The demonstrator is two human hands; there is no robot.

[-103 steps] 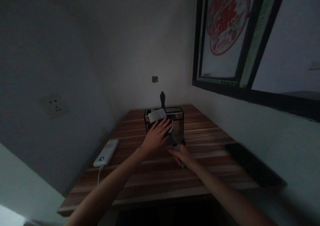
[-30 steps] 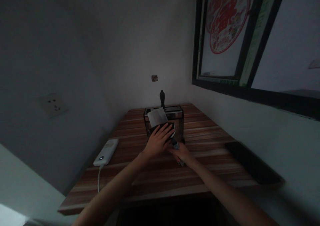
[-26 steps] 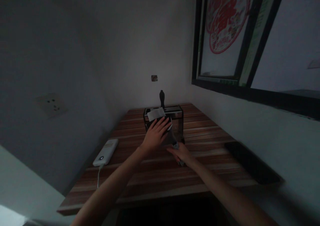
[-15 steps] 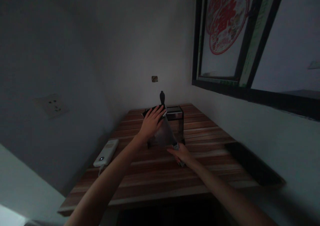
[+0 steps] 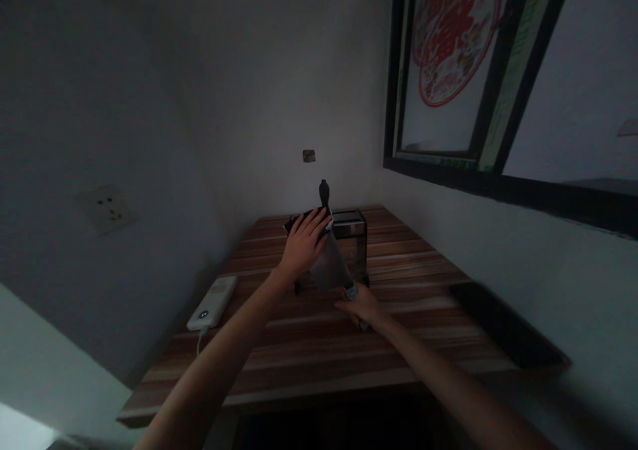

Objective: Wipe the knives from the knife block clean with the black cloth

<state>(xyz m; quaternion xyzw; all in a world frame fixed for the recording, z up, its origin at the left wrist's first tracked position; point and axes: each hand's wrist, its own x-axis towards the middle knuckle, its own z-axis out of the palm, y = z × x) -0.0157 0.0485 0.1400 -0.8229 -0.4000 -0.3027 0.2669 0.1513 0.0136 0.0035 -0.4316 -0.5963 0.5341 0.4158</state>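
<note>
A cleaver with a broad grey blade [image 5: 329,264] slants over the wooden table. My right hand [image 5: 366,305] is closed around its handle, whose end shows below the fingers. At the top of the blade, my left hand [image 5: 303,240] presses a black piece with a pale edge [image 5: 294,224], perhaps a cloth, its fingers laid over it and the thumb down by the blade. Just behind stands a black-framed box-like rack [image 5: 351,227] with see-through sides, partly hidden by the hands and blade. A dark knife-like handle [image 5: 324,192] sticks up beyond my left fingers.
On the table's left lies a white power bank [image 5: 213,302] with a white cable [image 5: 201,340]. A flat black slab [image 5: 508,324] lies along the right edge. Walls with a socket [image 5: 106,209] and a dark-framed window [image 5: 448,71] enclose the table [image 5: 299,357].
The view has shifted very slightly. Both hands stay nearly where they were, with the cleaver tilted much as before.
</note>
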